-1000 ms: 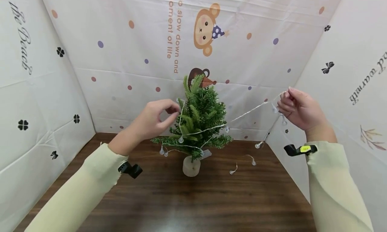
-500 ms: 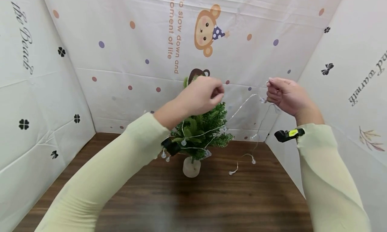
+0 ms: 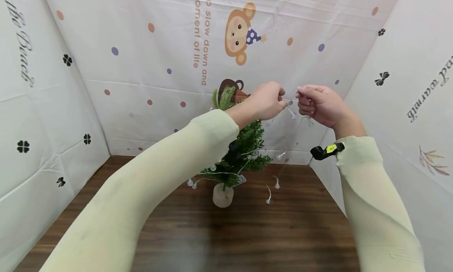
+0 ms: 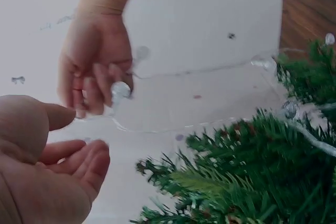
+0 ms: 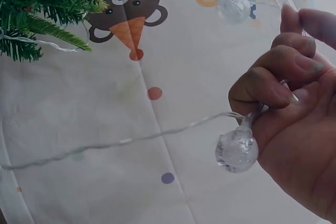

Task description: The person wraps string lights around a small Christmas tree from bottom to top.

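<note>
My right hand (image 3: 323,106) pinches the clear wire of a string of fairy lights (image 5: 237,151) between thumb and index finger. Its other fingers curl over another stretch of the wire, beside a round clear bulb. Just left of it is my left hand (image 3: 267,100), reaching across the top of the small artificial Christmas tree (image 3: 252,140). In the left wrist view, the left thumb and fingers (image 4: 94,163) stand apart, close to the wire but with a gap between them. Part of the string wraps the tree's branches; its loose end hangs on the right. My left forearm hides much of the tree.
The tree stands on a pale round base (image 3: 223,196) upon a dark wooden table (image 3: 283,232). White printed cloth walls (image 3: 141,118) enclose the table at the back and both sides. Loose bulbs (image 3: 268,201) dangle right of the base.
My left hand has moved right, from the tree's left side across its top towards the right hand. The right hand has come left and slightly up with the fairy lights, whose wire slackens.
</note>
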{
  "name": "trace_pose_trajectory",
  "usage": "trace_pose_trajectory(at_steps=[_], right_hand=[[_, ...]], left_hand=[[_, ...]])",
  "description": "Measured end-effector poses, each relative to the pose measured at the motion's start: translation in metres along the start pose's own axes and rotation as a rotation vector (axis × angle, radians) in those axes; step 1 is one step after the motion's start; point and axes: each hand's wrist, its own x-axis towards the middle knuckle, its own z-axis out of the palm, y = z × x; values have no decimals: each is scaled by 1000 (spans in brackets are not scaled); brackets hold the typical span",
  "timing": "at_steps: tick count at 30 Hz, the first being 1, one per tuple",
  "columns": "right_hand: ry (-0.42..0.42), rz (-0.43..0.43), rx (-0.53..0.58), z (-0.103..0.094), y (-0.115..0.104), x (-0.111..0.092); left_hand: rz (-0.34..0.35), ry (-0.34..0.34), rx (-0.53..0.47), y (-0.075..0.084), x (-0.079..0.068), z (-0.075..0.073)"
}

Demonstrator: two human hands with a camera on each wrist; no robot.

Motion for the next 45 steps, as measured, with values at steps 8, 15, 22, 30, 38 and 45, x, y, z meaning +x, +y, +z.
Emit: trace_pose_trajectory(at_steps=[8,15,22,30,38,45], right_hand=[[-129,14,33,8,-3,4],[-74,54,-80,-2,-3,1],[-70,121,-50,-34,28,-9],[-214,191,81,-60,75,-27],[-153,115,241,-79,77,-39],[91,93,495,-63,23,-11]], left_hand=[[62,-9,-156,-5,5,8],[71,48,-261,-1,4,3],[80,38,-298,-3,-1,-5],[41,6,-336,-9,-3,-10],[-34,-37,-573,-12,0,-10],[-111,-61,-665,-10,5,-7]])
